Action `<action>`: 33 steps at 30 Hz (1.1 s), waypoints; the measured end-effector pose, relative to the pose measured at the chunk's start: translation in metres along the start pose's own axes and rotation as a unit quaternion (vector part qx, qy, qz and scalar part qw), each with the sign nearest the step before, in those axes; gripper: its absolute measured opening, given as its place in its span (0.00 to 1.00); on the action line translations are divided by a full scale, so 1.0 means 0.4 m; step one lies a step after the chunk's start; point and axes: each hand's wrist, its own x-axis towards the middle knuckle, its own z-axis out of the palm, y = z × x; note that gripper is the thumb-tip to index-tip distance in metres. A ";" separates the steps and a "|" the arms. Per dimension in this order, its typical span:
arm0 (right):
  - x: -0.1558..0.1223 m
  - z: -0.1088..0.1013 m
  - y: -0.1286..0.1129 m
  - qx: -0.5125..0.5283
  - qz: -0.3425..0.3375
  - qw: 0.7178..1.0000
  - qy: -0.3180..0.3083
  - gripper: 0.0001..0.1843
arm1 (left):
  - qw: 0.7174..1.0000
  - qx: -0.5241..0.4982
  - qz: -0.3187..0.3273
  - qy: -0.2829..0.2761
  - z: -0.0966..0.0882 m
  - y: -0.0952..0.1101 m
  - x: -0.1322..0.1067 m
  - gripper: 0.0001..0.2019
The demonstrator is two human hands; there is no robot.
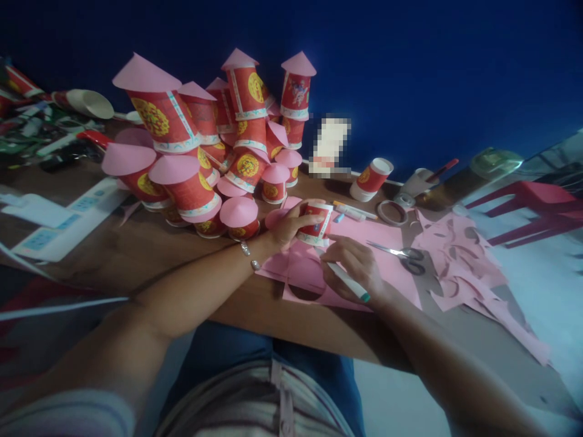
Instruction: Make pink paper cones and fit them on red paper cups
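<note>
A red and white paper cup point(314, 227) is gripped in my left hand point(288, 227), its fingers wrapped round the far side. Close to the cup's right side, my right hand point(353, 262) is closed on a white marker pen point(348, 281) with a green end that points toward me. Whether the pen's tip touches the cup is hidden by my fingers. Under both hands lie pink paper sheets point(392, 243) with round pieces cut out. Scissors point(401, 254) rest on the paper to the right of my right hand.
Stacked red cups with pink paper cones point(182, 176) stand to the left. Behind my hands are a tape roll point(392, 212), more markers point(355, 210) and a red cup point(372, 179). Pink scraps point(469, 261) cover the right. A power strip point(73, 218) sits at left, a red stool point(537, 206) beyond.
</note>
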 end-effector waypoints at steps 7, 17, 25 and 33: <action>0.003 0.006 0.001 0.028 0.000 1.000 -0.012 0.14 | 1.000 -0.028 -0.003 -0.011 0.005 0.001 0.000 0.31; -0.001 0.011 0.003 0.037 -0.010 0.999 -0.007 0.13 | 1.000 0.019 0.001 -0.014 0.011 -0.001 0.001 0.28; -0.011 0.002 -0.005 -0.031 0.100 0.994 0.015 0.08 | 1.000 0.010 -0.010 0.017 0.008 0.006 -0.001 0.30; -0.018 0.007 0.004 -0.057 0.078 0.995 0.014 0.08 | 1.000 0.011 -0.001 0.009 0.002 -0.005 0.001 0.24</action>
